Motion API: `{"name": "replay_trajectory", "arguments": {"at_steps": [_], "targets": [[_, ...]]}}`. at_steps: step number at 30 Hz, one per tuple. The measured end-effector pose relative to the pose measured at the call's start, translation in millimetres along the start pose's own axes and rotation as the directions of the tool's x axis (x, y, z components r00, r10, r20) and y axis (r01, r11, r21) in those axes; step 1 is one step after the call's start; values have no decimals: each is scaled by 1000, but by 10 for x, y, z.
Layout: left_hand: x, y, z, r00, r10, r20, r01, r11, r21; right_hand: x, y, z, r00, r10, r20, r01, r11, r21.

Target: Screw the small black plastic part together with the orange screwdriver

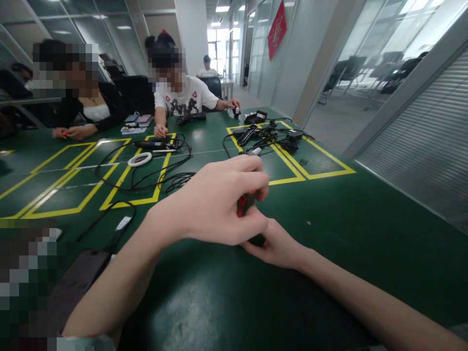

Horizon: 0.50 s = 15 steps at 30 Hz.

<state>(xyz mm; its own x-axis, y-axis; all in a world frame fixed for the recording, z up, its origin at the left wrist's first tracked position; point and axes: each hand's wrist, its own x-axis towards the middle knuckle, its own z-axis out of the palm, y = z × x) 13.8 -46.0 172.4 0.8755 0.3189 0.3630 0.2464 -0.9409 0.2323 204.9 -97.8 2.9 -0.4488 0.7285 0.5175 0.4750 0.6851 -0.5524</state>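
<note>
Above the near part of the green table, my left hand [226, 200] is closed around a small dark object with red parts [242, 204], most of it covered by the fingers. Just under it and touching, my right hand [276, 241] is closed on the lower, black end of what seems to be the same object. Its exact kind cannot be made out. A greyish tip [255, 152] shows just past my left knuckles; whether it belongs to the held object is unclear.
Yellow tape [331, 173] marks rectangles on the green table [347, 243]. Black cables and adapters [288, 142] lie at the far right. A white ring [139, 159] sits among looped cables. Near my left forearm lies a dark flat device [78, 275]. Two people [183, 97] sit opposite.
</note>
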Motion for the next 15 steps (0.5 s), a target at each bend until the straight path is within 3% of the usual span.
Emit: {"name": "replay_trajectory", "arguments": {"at_steps": [4,8,15], "targets": [[-27,-47,-34,1000,20,19,-19,997,-69,15,16,-32,998,3,58,-3,1000,-14],[-27,-83,13,1000,-13,-1,13,1000,7,38,28,-39,997,-41,62,46,996,-73],[-12,-40,-10,998,-35,55,31,997,76,36,33,-37,997,-15,76,22,996,-89]]}}
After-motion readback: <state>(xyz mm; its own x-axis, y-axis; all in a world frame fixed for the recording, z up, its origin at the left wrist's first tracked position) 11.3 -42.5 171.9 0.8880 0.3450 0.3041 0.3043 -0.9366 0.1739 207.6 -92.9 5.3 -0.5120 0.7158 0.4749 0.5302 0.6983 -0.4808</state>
